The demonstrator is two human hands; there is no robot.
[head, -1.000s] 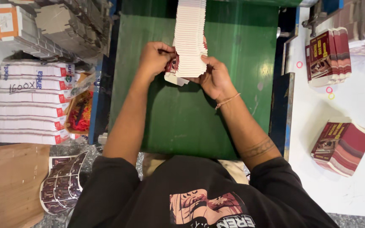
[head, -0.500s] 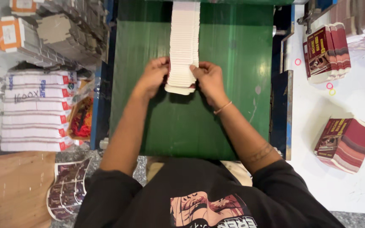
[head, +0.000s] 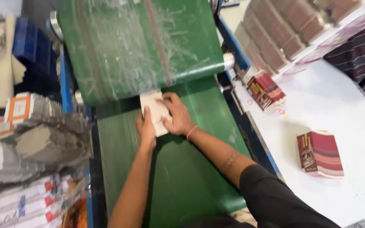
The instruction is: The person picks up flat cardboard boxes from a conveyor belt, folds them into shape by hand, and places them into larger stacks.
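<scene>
On the green belt [head: 182,169], near the roller where the upper belt [head: 140,46] ends, I record both hands on a small stack of pale flat cards [head: 155,110]. My left hand [head: 145,128] grips the stack's near left edge, its fingers closed around it; my right hand [head: 176,115] lies across the top and right side, fingers pressed down on the cards. The stack rests on the belt, just below the edge of the upper belt. To the right, on the white surface [head: 347,109], I note a red bundle of flat cartons [head: 321,154] lying near the belt frame and a second red bundle [head: 266,90] farther up, the two well apart. Brown stacks [head: 292,29] stand at the upper right. At the left, grey and white stacks with orange labels [head: 26,126] are piled beside the blue frame [head: 66,84]. The view is somewhat blurred.
</scene>
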